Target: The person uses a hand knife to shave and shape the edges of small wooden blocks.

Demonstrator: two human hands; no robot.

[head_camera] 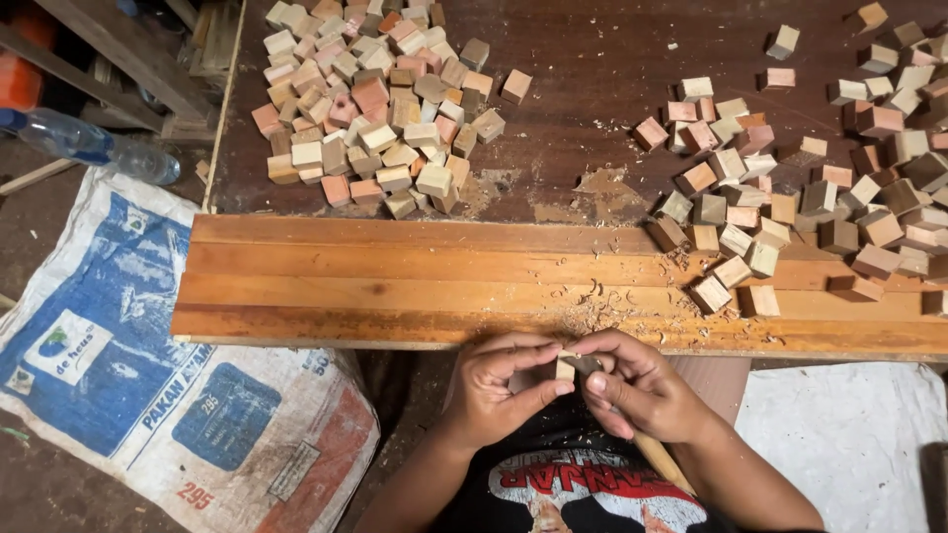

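**Small block pinched between both hands at the plank's near edge**

From my feed, scanning left to right: at 9 o'clock a printed feed sack [148,385] lies on the floor, with a plastic bottle [94,143] above it near 10 o'clock. At 12 o'clock a heap of small wooden blocks [380,104] sits on the dark table [592,69]. A long orange-brown plank [395,281] runs across the middle of my view, sprinkled with wood shavings [602,306] right of centre.

At 6 o'clock, just below the plank's near edge, my left hand [494,390] is closed, thumb and forefinger pinching a small pale wooden block [565,369]. The block sits between the two hands, touching both. My right hand [642,390] is closed too, its fingertips on the block's right side; a wooden handle [660,462] shows beneath that wrist, though I cannot tell how it is gripped.

At 2 o'clock a second, looser heap of blocks [820,188] spreads onto the plank's right end
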